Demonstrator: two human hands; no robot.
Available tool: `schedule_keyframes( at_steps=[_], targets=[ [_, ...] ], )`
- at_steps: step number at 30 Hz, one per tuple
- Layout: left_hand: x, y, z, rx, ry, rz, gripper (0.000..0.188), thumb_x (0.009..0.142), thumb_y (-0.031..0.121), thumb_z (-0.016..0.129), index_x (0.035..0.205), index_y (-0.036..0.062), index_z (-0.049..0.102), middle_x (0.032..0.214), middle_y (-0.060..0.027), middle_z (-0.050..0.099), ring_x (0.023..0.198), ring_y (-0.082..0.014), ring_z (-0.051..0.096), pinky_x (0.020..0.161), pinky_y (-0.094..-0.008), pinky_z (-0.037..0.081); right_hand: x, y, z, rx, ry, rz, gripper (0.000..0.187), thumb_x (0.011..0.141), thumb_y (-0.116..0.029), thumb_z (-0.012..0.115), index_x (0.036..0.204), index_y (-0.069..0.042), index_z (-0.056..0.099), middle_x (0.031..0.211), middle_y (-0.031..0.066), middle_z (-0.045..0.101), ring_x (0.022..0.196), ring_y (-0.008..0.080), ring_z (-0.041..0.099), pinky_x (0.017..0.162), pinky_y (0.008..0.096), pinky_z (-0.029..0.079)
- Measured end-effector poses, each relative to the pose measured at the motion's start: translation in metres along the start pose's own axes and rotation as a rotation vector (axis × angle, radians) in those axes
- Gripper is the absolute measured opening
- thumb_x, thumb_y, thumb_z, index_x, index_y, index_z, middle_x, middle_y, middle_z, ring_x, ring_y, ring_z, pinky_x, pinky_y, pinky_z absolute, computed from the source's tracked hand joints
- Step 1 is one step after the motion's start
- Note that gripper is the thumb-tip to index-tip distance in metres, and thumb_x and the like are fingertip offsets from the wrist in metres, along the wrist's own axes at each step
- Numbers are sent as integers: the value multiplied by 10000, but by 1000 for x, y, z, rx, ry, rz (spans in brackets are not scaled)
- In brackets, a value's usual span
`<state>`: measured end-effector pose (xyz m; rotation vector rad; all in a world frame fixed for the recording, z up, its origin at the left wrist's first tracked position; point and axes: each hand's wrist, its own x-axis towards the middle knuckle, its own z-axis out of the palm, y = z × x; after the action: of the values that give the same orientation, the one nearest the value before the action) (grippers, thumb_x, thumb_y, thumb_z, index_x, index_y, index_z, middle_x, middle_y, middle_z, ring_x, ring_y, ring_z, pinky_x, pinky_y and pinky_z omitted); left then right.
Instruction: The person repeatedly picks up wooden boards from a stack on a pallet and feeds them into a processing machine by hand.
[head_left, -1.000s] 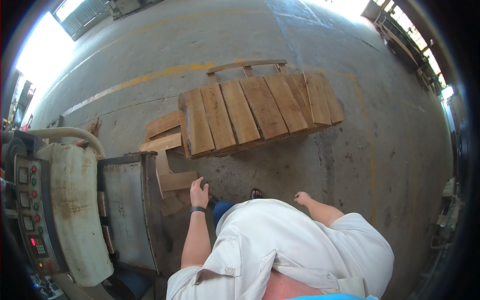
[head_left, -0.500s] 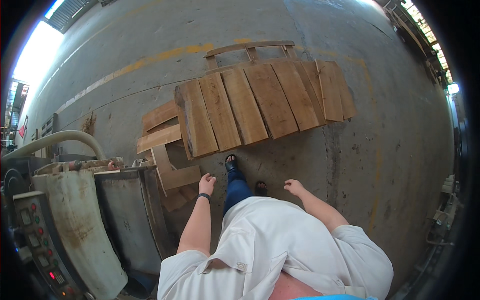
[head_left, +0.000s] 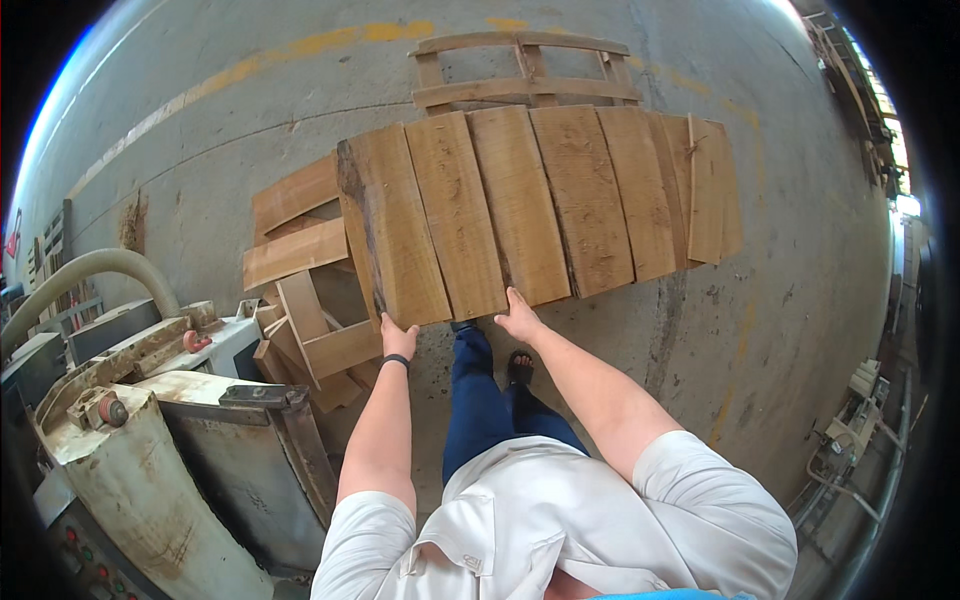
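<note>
A row of wide brown wooden boards lies side by side in front of me, their near ends toward my legs. My left hand is at the near end of the leftmost board, which has a dark, rough left edge. Its thumb rests up against the wood and the fingers curl at the end. My right hand is where the second board and the third board meet, its thumb up on the wood and its fingertips partly hidden at the ends. Both hands appear to grip the board ends.
Shorter wood pieces lie in a loose pile to the left. A wooden pallet lies beyond the boards. Close on my left stands a worn machine with a hose. Metal equipment lines the right side.
Both hands have moved forward, from hanging in the air to the near ends of the boards. The right hand has also come left. My view has moved closer to the boards.
</note>
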<state>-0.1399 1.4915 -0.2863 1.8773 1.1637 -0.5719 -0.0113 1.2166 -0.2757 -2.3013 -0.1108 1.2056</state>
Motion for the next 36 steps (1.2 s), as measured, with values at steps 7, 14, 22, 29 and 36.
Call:
schedule_keyframes(
  at_steps=[7,14,22,29,36],
  targets=[
    [13,-19,18,-92,155,-157,907,841,192,756,1529,-68,225,1547,-278,255,1428,-410,330,1200,-403,297,11,-39,30,60,162,201,926,818,-249,766,1515,79,252,1488,280,393,1385,377,422,1151,391,366],
    [55,-59,8,-327,273,-340,949,834,204,777,1538,-66,201,1534,-292,270,1399,-419,362,1190,-465,292,19,-16,44,583,10,249,825,797,-183,776,1460,87,365,1297,209,624,1209,308,601,1039,368,460],
    [75,-77,-9,-1088,24,-559,565,897,80,710,1409,29,477,1337,-121,591,1271,-289,525,1070,-516,375,30,-22,67,738,77,511,568,779,-134,796,1263,0,531,1034,100,653,1006,250,624,944,362,473],
    [40,-76,-19,-1300,77,-431,401,880,36,730,1257,18,595,1130,-79,690,999,-226,663,863,-380,504,16,-29,51,668,32,449,602,740,-150,845,1257,34,596,1120,123,696,1025,240,655,899,359,507],
    [-6,-20,-33,-1026,-125,-50,352,841,-4,729,1184,7,649,1114,-81,689,961,-232,671,880,-352,522,-9,3,12,548,60,99,430,823,-181,777,1190,18,675,1150,167,701,1043,246,672,910,347,504]
  ],
)
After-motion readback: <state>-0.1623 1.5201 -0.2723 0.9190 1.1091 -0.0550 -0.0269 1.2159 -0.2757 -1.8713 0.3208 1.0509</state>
